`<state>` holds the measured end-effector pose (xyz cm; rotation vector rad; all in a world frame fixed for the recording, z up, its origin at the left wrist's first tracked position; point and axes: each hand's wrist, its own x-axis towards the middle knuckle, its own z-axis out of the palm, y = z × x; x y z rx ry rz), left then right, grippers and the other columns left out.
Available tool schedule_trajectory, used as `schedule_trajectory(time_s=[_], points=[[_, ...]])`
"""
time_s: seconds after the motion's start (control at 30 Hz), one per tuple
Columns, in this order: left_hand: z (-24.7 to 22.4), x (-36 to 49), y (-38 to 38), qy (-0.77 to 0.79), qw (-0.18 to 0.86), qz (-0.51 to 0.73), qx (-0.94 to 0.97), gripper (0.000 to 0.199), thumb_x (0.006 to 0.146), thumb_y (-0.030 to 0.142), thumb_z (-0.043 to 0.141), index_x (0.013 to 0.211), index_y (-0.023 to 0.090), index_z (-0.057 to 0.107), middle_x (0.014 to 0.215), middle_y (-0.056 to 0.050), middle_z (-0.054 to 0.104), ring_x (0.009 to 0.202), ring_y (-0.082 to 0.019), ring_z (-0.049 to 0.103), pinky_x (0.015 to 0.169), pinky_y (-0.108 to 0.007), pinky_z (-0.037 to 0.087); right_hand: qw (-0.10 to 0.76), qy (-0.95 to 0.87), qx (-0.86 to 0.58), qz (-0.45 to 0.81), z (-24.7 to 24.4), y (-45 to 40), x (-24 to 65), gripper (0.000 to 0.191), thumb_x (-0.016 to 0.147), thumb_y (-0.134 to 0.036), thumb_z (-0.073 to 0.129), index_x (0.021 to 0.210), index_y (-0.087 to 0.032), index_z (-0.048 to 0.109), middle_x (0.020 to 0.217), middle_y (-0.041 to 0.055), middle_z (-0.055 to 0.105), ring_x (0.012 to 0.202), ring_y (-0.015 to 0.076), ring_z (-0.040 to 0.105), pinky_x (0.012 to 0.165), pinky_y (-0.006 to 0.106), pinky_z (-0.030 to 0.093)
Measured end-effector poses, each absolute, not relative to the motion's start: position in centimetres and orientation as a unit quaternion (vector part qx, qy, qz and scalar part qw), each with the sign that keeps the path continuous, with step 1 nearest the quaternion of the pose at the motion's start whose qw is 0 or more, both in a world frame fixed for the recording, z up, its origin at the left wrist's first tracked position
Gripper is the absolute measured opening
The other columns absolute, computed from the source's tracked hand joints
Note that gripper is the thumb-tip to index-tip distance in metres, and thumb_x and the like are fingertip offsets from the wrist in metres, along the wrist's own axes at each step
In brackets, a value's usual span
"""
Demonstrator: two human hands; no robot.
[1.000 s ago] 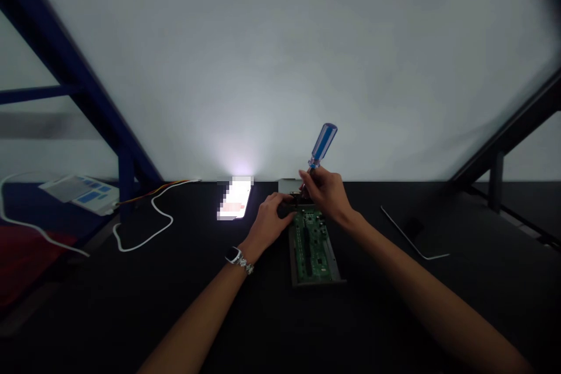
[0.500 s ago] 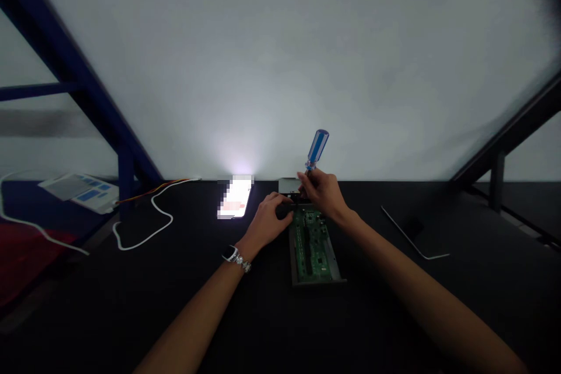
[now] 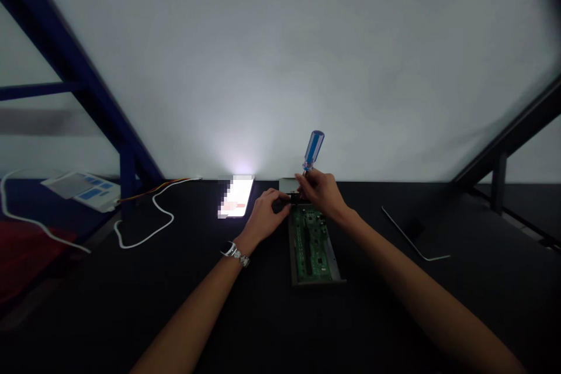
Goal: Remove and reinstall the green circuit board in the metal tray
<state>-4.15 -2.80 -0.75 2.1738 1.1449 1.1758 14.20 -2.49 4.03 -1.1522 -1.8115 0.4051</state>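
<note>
A green circuit board [image 3: 319, 245] lies in a dark metal frame [image 3: 335, 266] on the black table. My right hand [image 3: 325, 190] is closed on a screwdriver [image 3: 314, 147] with a blue and clear handle, which stands nearly upright over the board's far end. The screwdriver's tip is hidden. Around a small black object [image 3: 279, 205] at the frame's far left corner, the fingers of my left hand [image 3: 264, 216] are curled. Behind both hands sits a silver metal part [image 3: 287, 185], partly covered.
A lit phone [image 3: 239, 196] lies left of my left hand. Farther left are a white cable [image 3: 164, 210] and a printed sheet [image 3: 90, 190]. A bent metal rod [image 3: 405, 235] rests on the right. The wall [image 3: 280, 70] rises behind the table [image 3: 175, 280].
My right hand and the screwdriver have shifted slightly left. My left hand has also moved a little left, with the black object.
</note>
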Motion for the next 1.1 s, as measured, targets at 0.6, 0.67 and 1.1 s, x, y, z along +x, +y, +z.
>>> schedule_trajectory(time_s=[0.6, 0.67, 1.1], points=[[-0.9, -1.5, -0.8, 0.396, 0.332, 0.461, 0.722, 0.024, 0.080, 0.040, 0.070, 0.081, 0.016, 0.071, 0.075, -0.004, 0.072, 0.070, -0.018, 0.064, 0.064, -0.028, 0.047, 0.453, -0.734, -0.485, 0.145, 4.4, -1.7, 14.1, 0.034, 0.087, -0.042, 0.060, 0.063, -0.021, 0.052, 0.057, 0.0000, 0.062, 0.053, 0.0136, 0.058, 0.050, 0.027, 0.040], [-0.7, -1.7, -0.9, 0.395, 0.332, 0.456, 0.726, 0.024, 0.081, 0.039, 0.068, 0.081, 0.016, 0.072, 0.075, -0.004, 0.073, 0.070, -0.019, 0.065, 0.065, -0.029, 0.048, 0.444, -0.743, -0.468, 0.178, 4.8, -1.9, 14.3, 0.028, 0.086, -0.043, 0.062, 0.068, -0.020, 0.058, 0.062, 0.0003, 0.065, 0.053, 0.0133, 0.059, 0.050, 0.026, 0.042], [-0.7, -2.5, -1.2, 0.377, 0.320, 0.432, 0.754, 0.020, 0.086, 0.034, 0.064, 0.095, 0.019, 0.075, 0.091, -0.005, 0.076, 0.081, -0.020, 0.067, 0.073, -0.031, 0.049, 0.437, -0.735, -0.377, 0.356, 6.5, -2.1, 15.4, 0.025, 0.085, -0.029, 0.058, 0.103, -0.020, 0.071, 0.094, 0.0060, 0.073, 0.058, 0.0108, 0.060, 0.039, 0.019, 0.043]])
